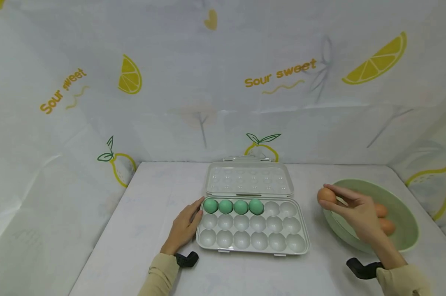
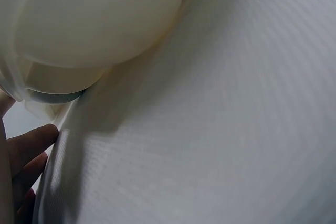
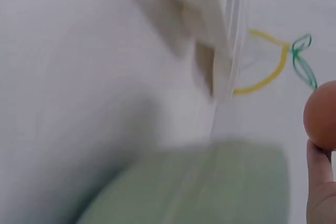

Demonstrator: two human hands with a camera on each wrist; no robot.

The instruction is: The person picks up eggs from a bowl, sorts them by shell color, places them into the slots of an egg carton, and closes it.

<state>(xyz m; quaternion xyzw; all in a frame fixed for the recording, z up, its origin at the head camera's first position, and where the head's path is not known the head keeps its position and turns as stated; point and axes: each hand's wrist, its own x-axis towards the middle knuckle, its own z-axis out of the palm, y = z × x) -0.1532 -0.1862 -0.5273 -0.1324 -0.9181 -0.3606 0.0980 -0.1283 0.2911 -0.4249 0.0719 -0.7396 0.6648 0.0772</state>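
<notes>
"Starting with the right hand [image 1: 358,211], what is gripped?"

"A smooth brown egg [image 1: 326,195] is pinched between thumb and fingers, near the left rim of a round pale-green bowl [image 1: 406,216] in which more brown eggs [image 1: 387,227] are held."

"How is the left hand [image 1: 184,226] placed?"

"Its fingers are laid loosely, unclenched, against the left edge of a white plastic egg tray [image 1: 258,224]; four round green eggs [image 1: 240,206] are set in its back row."

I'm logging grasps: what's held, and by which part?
The right hand pinches a brown egg by opposite sides; the left hand rests against the egg tray.
</notes>
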